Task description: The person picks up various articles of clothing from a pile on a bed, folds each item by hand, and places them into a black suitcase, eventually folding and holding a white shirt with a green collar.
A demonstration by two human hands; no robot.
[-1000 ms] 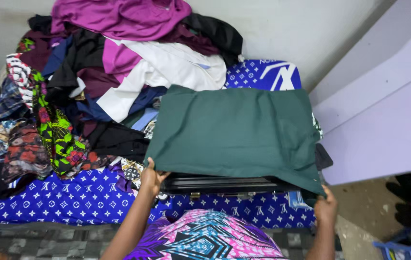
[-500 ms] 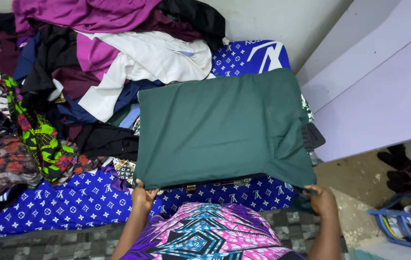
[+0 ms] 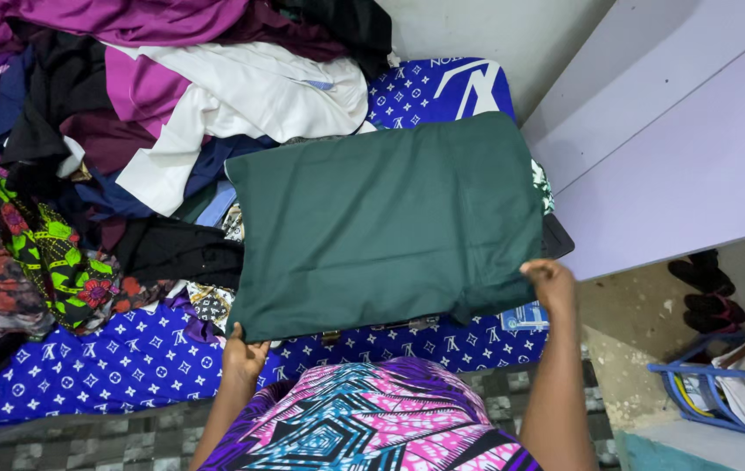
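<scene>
A dark green folded cloth (image 3: 385,222) lies spread flat over a black case, of which only a thin edge with brass latches (image 3: 372,330) shows beneath it. My left hand (image 3: 243,356) grips the cloth's near left corner. My right hand (image 3: 550,279) holds the cloth's near right edge, higher than the left. The case rests on a blue bedsheet with white patterns (image 3: 128,358).
A big heap of mixed clothes (image 3: 154,113), purple, white, black and printed, fills the bed's left and back. A lilac wall panel (image 3: 677,148) stands at the right. On the floor are dark shoes (image 3: 708,292) and a blue basket (image 3: 721,392).
The cloth has been pulled nearer, now hiding almost all of the black case. My right hand rose from the low right corner up along the cloth's right edge. The view shifted left and down.
</scene>
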